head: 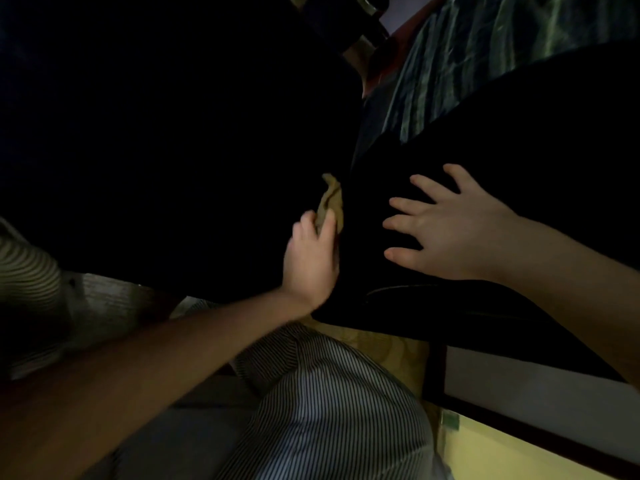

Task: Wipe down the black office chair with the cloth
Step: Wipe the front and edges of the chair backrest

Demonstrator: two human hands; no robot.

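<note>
Tan cloth (pixel 331 201) is bunched in our left hand (pixel 311 259), its grip tight round it, against the black office chair (pixel 554 133) at mid-scene. Our right hand (pixel 453 230) lies flat on the chair just to the right, grip wide.

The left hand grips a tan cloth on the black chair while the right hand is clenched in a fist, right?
No. The head view shows the right hand spread flat on the black chair, not clenched; the left hand does grip the tan cloth.
</note>
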